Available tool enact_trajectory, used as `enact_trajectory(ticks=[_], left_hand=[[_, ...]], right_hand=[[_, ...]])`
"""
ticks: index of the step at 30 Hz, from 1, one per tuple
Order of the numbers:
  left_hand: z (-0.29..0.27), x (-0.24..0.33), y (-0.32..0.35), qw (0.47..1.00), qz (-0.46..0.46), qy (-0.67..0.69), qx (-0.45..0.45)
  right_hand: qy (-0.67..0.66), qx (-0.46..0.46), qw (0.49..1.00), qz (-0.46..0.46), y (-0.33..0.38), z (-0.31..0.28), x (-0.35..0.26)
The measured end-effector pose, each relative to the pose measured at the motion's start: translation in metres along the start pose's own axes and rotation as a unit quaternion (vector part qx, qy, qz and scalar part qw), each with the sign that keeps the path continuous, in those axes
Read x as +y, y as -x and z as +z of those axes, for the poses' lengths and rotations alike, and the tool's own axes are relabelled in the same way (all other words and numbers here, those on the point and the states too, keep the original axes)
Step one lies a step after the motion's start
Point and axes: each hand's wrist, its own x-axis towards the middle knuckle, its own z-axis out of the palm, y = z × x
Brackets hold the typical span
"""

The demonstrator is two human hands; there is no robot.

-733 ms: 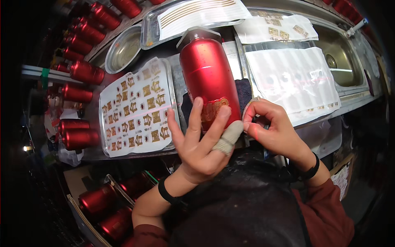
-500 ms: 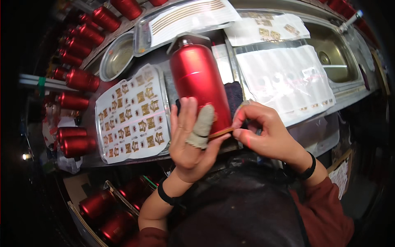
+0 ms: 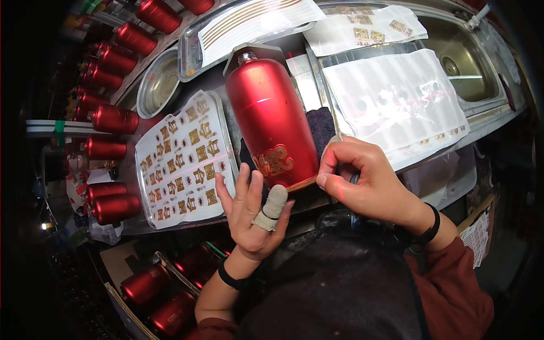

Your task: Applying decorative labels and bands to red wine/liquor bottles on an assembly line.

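Right hand [image 3: 362, 175] at the base of a red bottle [image 3: 271, 113]
Thumb and forefinger are pressed together at the end of a gold strip [image 3: 302, 184] on the base edge; we cannot tell whether they pinch it. We see the left hand [image 3: 249, 224] spread just beside the base. The bottle lies at frame centre, neck toward the top, dark cloth [image 3: 322, 126] showing beside it; we locate a decal sheet [image 3: 180, 164] at left, a sink [image 3: 466, 82] upper right.

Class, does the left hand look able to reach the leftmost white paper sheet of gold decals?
Probably yes: the left hand is open near the leftmost white paper sheet, with nothing visible between them.
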Motion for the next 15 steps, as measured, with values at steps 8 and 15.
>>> enact_trajectory(ticks=[8,15], left_hand=[[-0.004,0.014,-0.033,0.995,0.068,-0.073,-0.017],[0.013,0.004,-0.04,0.999,-0.008,-0.04,0.007]], right_hand=[[0.007,0.002,1.0,0.01,0.0,0.004,0.004],[0.04,0.056,0.998,0.015,0.008,-0.001,0.012]])
